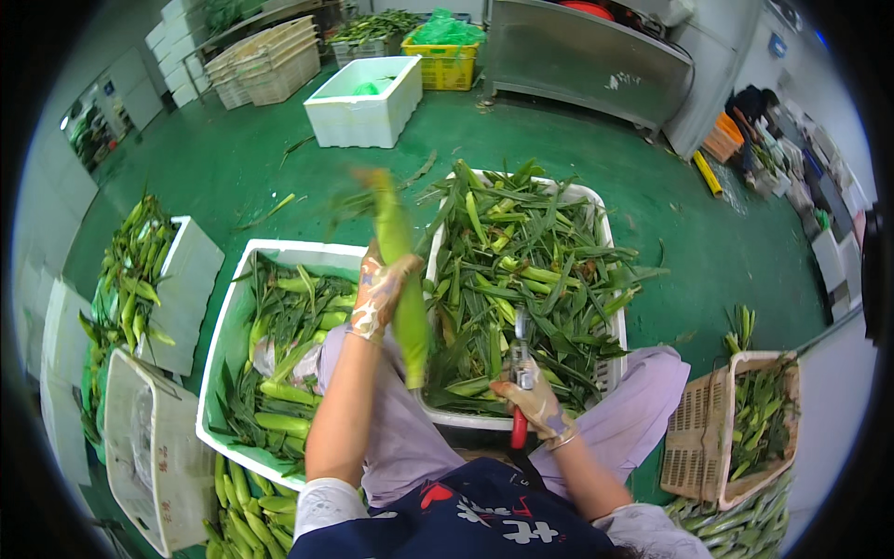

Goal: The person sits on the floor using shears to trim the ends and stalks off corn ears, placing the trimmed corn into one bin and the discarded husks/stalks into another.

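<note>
My left hand [380, 290], in a camouflage-patterned glove, grips an ear of corn in its green husk [398, 244]; it stands nearly upright, its silk end blurred at the top. My right hand [534, 402], gloved alike, holds red-handled pruning shears [520, 370] over a white plastic crate [611, 237] heaped with corn husks and leaves [531, 279]. Left of that crate, a white foam box [209, 377] with a green liner contains husked-in corn ears [283, 423] and leaves, partly hidden by my left arm and knee.
More corn ears [248, 520] lie at lower left, beside a beige crate [167, 461]. A foam box [185, 300] stands further left; another [363, 105] is ahead. At right is a crate of leaves [796, 419]. A person [751, 119] bends at far right.
</note>
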